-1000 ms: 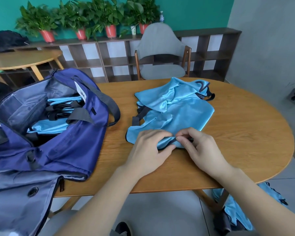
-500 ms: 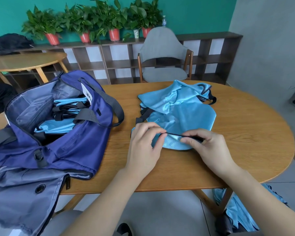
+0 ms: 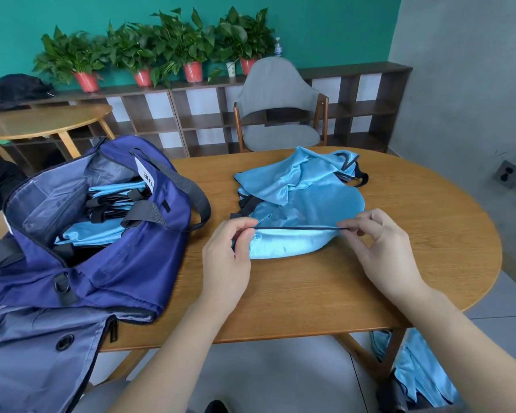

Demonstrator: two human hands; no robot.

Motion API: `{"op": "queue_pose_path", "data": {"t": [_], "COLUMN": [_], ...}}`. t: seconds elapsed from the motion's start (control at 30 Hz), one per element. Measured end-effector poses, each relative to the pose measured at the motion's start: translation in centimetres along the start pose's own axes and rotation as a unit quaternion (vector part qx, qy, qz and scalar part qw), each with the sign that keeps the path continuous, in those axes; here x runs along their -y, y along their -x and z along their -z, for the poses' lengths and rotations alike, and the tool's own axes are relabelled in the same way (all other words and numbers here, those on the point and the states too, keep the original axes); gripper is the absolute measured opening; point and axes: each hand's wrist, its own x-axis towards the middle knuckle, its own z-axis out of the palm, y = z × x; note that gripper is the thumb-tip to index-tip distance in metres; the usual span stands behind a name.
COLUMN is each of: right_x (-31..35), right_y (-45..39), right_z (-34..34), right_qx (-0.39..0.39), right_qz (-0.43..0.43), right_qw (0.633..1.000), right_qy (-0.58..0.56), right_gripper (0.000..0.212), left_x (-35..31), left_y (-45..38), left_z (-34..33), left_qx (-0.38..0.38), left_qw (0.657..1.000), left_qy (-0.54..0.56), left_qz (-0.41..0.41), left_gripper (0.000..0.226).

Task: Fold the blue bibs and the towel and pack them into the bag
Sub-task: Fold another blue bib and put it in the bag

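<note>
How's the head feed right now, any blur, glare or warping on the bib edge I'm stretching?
Head view: the bib and both hands, left hand and right hand, are sharp; soft sheen on the satin, no harsh glare; even daylight; wide-angle bends the table rim.

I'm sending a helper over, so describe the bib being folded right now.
On the wooden table, right of the navy bag, lies a blue pile. The bib is its nearest piece; unlike the rest, its dark-trimmed edge is pinched taut between the left hand and right hand.
</note>
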Motion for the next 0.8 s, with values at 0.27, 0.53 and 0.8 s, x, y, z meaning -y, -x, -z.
{"op": "queue_pose_path", "data": {"t": [0.27,0.53,0.8], "right_x": [1.4,0.8,-0.3], "right_y": [-0.1,-0.2,0.0], "right_z": [0.8,0.4,0.4], "right_qx": [0.020,0.039,0.056], "right_qz": [-0.052,-0.089,-0.078], "right_qw": [0.993,0.980,0.993], "right_qy": [-0.101,-0.172,-0.073], "right_gripper": [0.008,0.036,0.036], "left_x": [-0.8,-0.7,-0.4], "left_y": [0.3,0.4,0.3], "left_z": [1.1,1.5,2.3], "left_qx": [-0.003,-0.019,-0.039], "left_qw": [0.992,0.987,0.989], "left_qy": [0.104,0.114,0.103], "left_qz": [0.067,0.111,0.102], "left_gripper": [0.027,0.020,0.022]}}
